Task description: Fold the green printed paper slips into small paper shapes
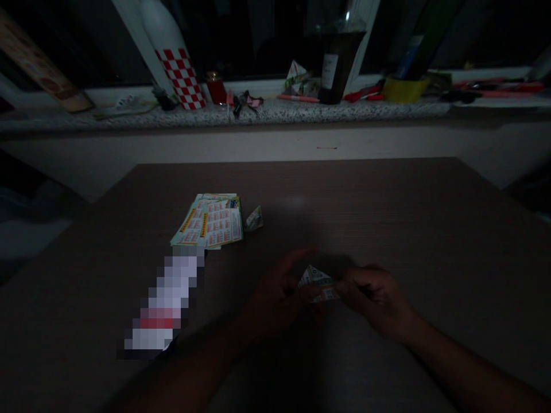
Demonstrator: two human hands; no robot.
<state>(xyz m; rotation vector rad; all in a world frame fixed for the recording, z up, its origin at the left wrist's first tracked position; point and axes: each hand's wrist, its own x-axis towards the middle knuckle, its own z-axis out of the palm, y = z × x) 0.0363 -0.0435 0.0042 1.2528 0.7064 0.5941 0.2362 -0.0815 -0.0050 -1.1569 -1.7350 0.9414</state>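
The scene is dim. Both hands meet over a brown wooden table (387, 218), pinching a small folded piece of printed paper (319, 281) between them. My left hand (279, 295) grips its left edge, with one finger stretched up and forward. My right hand (374, 298) is closed on its right edge. A stack of printed flyers (210, 221) lies flat on the table to the upper left. Just right of the stack sits a small folded paper shape (253, 219).
A pixelated long object (166, 301) lies left of my hands. Behind the table, a speckled windowsill (275, 113) carries a red-and-white checkered bottle (178, 63), a small red jar (215, 87), a dark container (338, 66), a yellow tape roll (404, 89) and pens.
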